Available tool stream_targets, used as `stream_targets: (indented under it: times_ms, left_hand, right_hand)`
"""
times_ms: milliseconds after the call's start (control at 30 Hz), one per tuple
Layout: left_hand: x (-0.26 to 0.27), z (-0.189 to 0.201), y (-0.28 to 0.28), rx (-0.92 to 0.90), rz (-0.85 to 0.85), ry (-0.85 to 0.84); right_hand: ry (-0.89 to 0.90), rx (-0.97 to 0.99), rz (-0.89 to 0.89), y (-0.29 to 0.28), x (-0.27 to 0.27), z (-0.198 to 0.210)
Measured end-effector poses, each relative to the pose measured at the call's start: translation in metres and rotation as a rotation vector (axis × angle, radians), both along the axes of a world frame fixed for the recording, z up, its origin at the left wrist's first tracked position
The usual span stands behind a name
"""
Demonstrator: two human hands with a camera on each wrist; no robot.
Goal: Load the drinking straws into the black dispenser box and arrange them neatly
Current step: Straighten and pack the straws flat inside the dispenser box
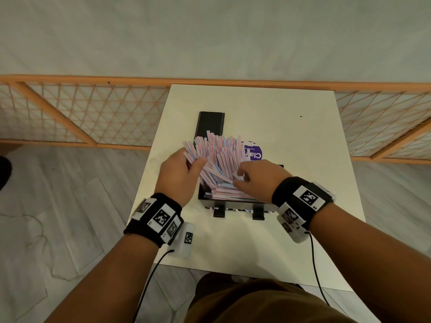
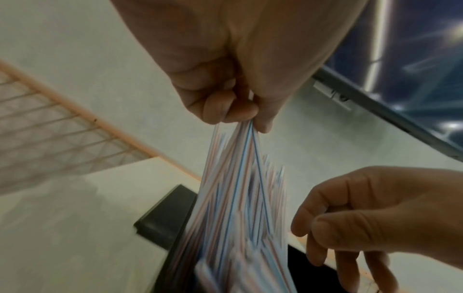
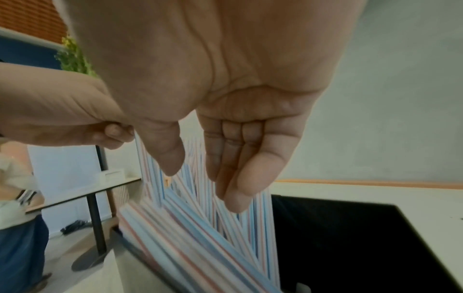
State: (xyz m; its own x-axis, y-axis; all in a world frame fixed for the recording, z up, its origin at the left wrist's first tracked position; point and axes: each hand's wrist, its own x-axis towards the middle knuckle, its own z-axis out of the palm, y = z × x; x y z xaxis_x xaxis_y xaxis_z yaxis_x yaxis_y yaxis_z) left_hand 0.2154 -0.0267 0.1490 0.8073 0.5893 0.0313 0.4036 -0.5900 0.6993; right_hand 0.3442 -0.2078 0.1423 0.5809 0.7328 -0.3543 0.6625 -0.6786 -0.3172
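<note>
A thick bundle of red-and-blue striped straws [image 1: 218,155] stands fanned out, its lower ends in the black dispenser box [image 1: 233,202] near the table's front. My left hand [image 1: 194,162] grips the bundle's left side from above; in the left wrist view its fingertips pinch the straw tops [image 2: 238,178]. My right hand [image 1: 238,177] hovers over the box's right part, fingers relaxed and brushing the straws [image 3: 200,228]. More straws lie flat inside the box [image 3: 338,237]. Several straw ends poke out of its front slot.
The box's black lid [image 1: 211,124] lies flat on the white table [image 1: 291,136] just beyond the box. A round purple labelled object [image 1: 254,152] sits behind the straws on the right. A wooden lattice screen [image 1: 93,113] runs along the floor behind the table.
</note>
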Motion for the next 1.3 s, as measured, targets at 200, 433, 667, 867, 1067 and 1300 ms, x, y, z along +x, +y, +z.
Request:
stream_targets:
  times_ms: [200,433,667,867,1067,1300]
  left_hand:
    - [-0.001,0.055,0.0,0.157,-0.029,-0.151]
    - [-0.002,0.097,-0.028,0.183,-0.063,-0.278]
    - [0.003,0.091,-0.04,-0.148,-0.042,-0.432]
    - [0.007,0.014,-0.028,-0.498,-0.057,-0.187]
    - [-0.001,-0.046,-0.022,-0.482,0.134,0.09]
    - [-0.008,-0.059,-0.026,-0.239,0.058,0.174]
  right_hand:
    - [0.022,0.263,-0.043,-0.002,0.001,0.031]
    - [-0.029,0.447,-0.036,0.001,0.004,0.052]
    - [0.005,0.519,0.061,0.0,0.006,0.055]
    - [0.063,0.116,0.155,-0.011,0.008,0.016]
    - [0.025,-0.211,0.155,-0.014,0.006,-0.022]
    - [-0.031,-0.277,0.191,0.0,0.0,-0.039]
